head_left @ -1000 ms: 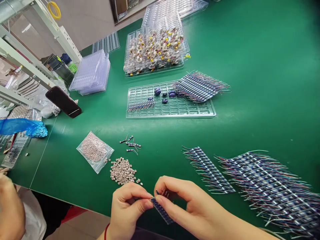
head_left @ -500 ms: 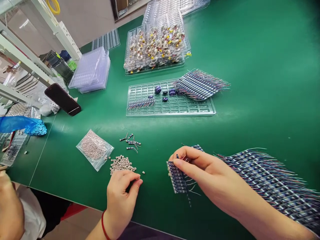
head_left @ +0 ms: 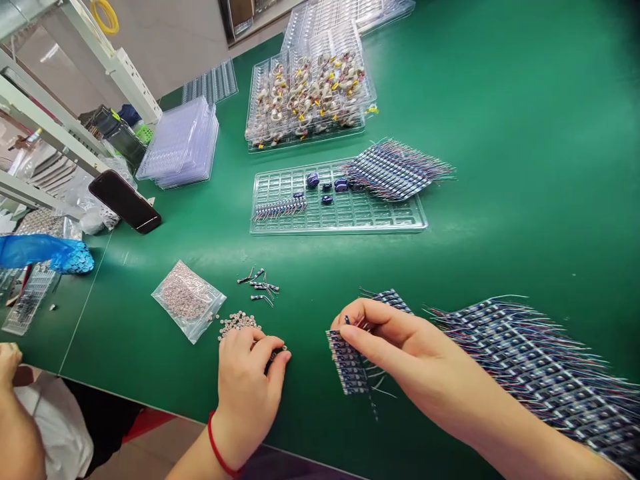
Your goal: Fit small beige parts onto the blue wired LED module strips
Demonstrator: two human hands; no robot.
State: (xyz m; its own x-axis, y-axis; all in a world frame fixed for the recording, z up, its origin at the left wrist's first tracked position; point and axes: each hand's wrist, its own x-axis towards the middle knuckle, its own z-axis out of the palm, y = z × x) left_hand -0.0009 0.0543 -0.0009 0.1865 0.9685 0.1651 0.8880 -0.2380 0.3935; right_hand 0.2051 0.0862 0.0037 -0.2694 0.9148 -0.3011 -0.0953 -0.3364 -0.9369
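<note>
My left hand [head_left: 253, 380] rests low over the near edge of a pile of small round beige parts [head_left: 237, 323]. Its thumb and index fingertips are slightly apart beside a single loose round part, and the curled fingers hide some of the pile. Pinched between the thumb and fingers of my right hand [head_left: 395, 340] is a small panel of circuit boards [head_left: 346, 367], tilted, with thin wires trailing from it. Partly behind that hand lies another wired board panel [head_left: 393, 301]. Several single wired boards [head_left: 263, 285] lie beyond the pile.
A zip bag of round parts [head_left: 185, 293] lies left of the pile. Large wired board panels [head_left: 525, 360] spread at the right. Farther back are a clear tray [head_left: 320, 223], another wired stack [head_left: 400, 170], filled trays [head_left: 305, 100] and a phone [head_left: 125, 201]. Another person's arm [head_left: 17, 413] shows at left.
My left hand has shifted slightly right, and its thumb and index fingertips have parted from a pinch near the loose part. My right hand, still gripping the panel, has moved slightly left and down.
</note>
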